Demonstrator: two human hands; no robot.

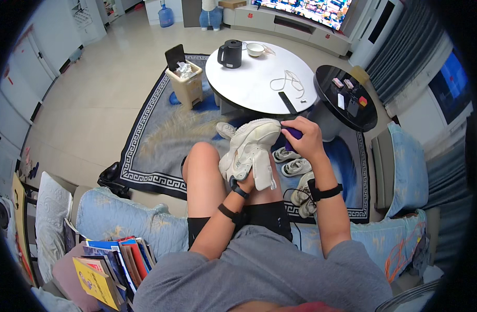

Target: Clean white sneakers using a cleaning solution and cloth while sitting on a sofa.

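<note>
A white chunky sneaker (248,142) is held up above my thighs, its toe pointing away from me. My left hand (247,183) grips it at the opening end, with most of the fingers hidden by the shoe. In my right hand (306,136) is a small purple object (293,135), possibly a cloth or sponge, mostly covered by the fingers. That hand is right at the sneaker's toe, where the fingertips meet the sole edge. Below, on the rug, several other white sneakers (297,167) rest by my right leg.
Beyond my knees a white round table (254,84) carries a black kettle (231,54), a bowl (255,49), a white cable and a remote control (288,102). A black side table (345,97) adjoins it. Left stands a trash bin (185,87). Books (113,265) are stacked beside me on the sofa.
</note>
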